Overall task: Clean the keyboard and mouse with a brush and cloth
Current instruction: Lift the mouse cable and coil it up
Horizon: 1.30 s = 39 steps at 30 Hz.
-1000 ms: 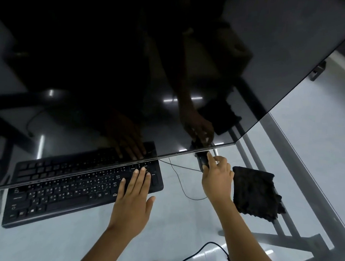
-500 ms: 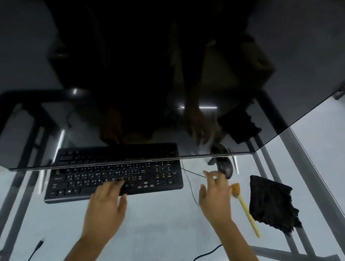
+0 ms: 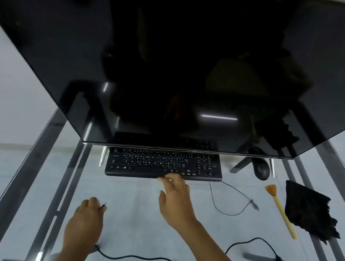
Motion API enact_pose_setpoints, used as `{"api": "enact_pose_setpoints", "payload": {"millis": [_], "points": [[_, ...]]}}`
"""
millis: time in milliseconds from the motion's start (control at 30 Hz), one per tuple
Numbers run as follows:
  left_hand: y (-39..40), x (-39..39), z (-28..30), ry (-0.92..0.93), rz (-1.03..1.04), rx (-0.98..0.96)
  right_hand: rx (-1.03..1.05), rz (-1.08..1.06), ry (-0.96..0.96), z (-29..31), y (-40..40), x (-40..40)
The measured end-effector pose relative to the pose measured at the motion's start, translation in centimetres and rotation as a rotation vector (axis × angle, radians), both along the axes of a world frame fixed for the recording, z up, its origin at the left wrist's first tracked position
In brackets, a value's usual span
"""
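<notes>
The black keyboard [image 3: 163, 164] lies on the glass desk, just under the monitor's lower edge. My right hand [image 3: 175, 201] reaches forward with spread fingers, and its fingertips touch the keyboard's front edge near the middle. My left hand [image 3: 87, 216] is curled on the desk at the lower left, with a small black cable end poking out from its fingers. To the keyboard's right sits the black mouse [image 3: 261, 169], partly under the monitor. The tan brush [image 3: 280, 209] and the crumpled black cloth [image 3: 308, 211] lie side by side at the right, untouched.
A large dark monitor [image 3: 171, 69] fills the upper view and overhangs the keyboard. A thin cable [image 3: 229, 204] loops from the keyboard's right end. A thicker black cable [image 3: 139, 257] runs along the near edge. The desk's metal frame [image 3: 33, 182] shows through the glass.
My right hand moved left from beside the mouse to the keyboard's front edge. My left hand left the keyboard, drew back to the lower left and closed on a cable end.
</notes>
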<state>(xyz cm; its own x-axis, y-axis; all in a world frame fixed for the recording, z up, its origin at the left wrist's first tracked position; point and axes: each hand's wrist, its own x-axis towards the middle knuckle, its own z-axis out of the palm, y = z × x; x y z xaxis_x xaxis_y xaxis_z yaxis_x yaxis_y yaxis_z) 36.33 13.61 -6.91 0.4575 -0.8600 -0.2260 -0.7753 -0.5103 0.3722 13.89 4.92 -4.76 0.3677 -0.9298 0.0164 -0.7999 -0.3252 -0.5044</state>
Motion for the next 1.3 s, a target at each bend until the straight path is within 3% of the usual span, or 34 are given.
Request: {"api": "enact_pose_setpoints", "payload": {"millis": [100, 233, 333, 433, 500, 567, 633, 733, 833, 900, 967, 1033, 1100, 1167, 1233, 1300], "points": [[-1.0, -1.0, 1.9, 0.076, -0.001, -0.046, 0.239, 0.016, -0.164, 1.8, 1.5, 1.9], [-3.6, -3.6, 7.0, 0.323, -0.015, -0.26, 0.71, 0.093, -0.418, 5.1, 2.5, 4.0], [-6.5, -4.6, 11.3, 0.481, 0.033, -0.354, 0.842, 0.108, -0.678, 8.2, 2.0, 4.7], [-8.5, -4.6, 14.2, 0.526, -0.008, -0.351, 0.837, 0.01, -0.839, 11.8, 1.1, 4.7], [-8.7, -4.7, 15.3, 0.345, -0.123, -0.402, 0.76, -0.031, -0.773, 13.9, 0.7, 4.3], [-8.5, -4.7, 16.3, 0.171, -0.331, -0.573, 0.674, -0.012, -0.67, 15.9, 0.4, 3.7], [-8.0, -5.1, 18.3, 0.248, -0.556, -0.66, 0.612, 0.027, -0.609, 18.4, 0.0, 2.7], [-7.3, -6.1, 21.4, 0.387, -0.694, -0.555, 0.534, 0.109, -0.507, 22.7, -0.5, 0.9], [-7.1, -6.3, 24.2, 0.196, -0.733, -0.546, 0.443, 0.184, -0.423, 26.8, -1.0, -1.1], [-7.1, -6.0, 27.0, 0.249, -0.712, -0.438, 0.401, 0.198, -0.418, 29.4, -1.6, -2.7], [-6.8, -5.8, 29.6, 0.486, -0.683, -0.298, 0.355, 0.231, -0.456, 31.3, -2.2, -4.3], [-6.0, -6.0, 32.0, 0.941, -0.692, -0.206, 0.319, 0.254, -0.531, 33.0, -2.6, -5.7], [-5.6, -6.7, 34.2, 1.474, -0.708, -0.22, 0.304, 0.296, -0.65, 34.1, -2.7, -6.4], [-6.2, -7.4, 36.1, 1.868, -0.689, -0.27, 0.29, 0.347, -0.725, 34.8, -2.5, -6.3], [-7.1, -8.2, 38.1, 2.08, -0.596, -0.373, 0.253, 0.345, -0.711, 34.7, -2.5, -5.6], [-8.2, -8.8, 39.8, 2.177, -0.454, -0.507, 0.195, 0.298, -0.639, 34.3, -2.4, -4.9]]}}
